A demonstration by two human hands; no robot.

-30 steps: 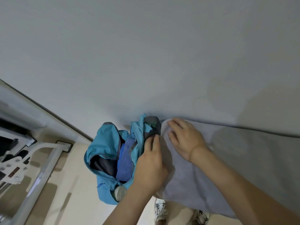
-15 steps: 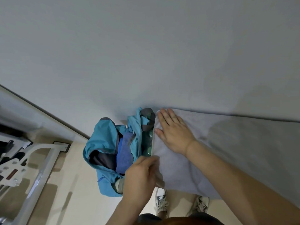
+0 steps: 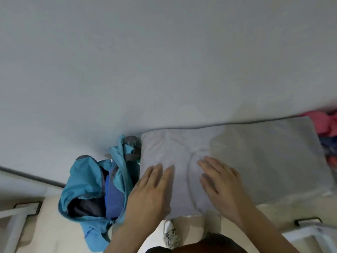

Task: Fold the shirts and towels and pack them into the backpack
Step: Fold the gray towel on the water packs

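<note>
A pale grey shirt (image 3: 173, 148) lies spread flat on the grey table (image 3: 264, 157), its collar curve showing near the middle. My left hand (image 3: 151, 190) rests flat on the shirt's left part with fingers apart. Flat on the shirt to the right of the collar lies my right hand (image 3: 220, 181), fingers spread. A teal backpack (image 3: 82, 181) stands open on the floor at the table's left end, with a blue folded cloth (image 3: 114, 198) and dark fabric inside it.
A heap of pink and red clothes (image 3: 326, 125) lies at the table's far right end. A white wall fills the upper view. White metal frames stand on the beige floor at left (image 3: 16, 221) and right (image 3: 310, 234). My shoes (image 3: 170, 234) show below the table edge.
My left hand has left the shirt's edge by the backpack and now lies flat on the shirt. My right hand has slid rightward across the shirt. The view has shifted right.
</note>
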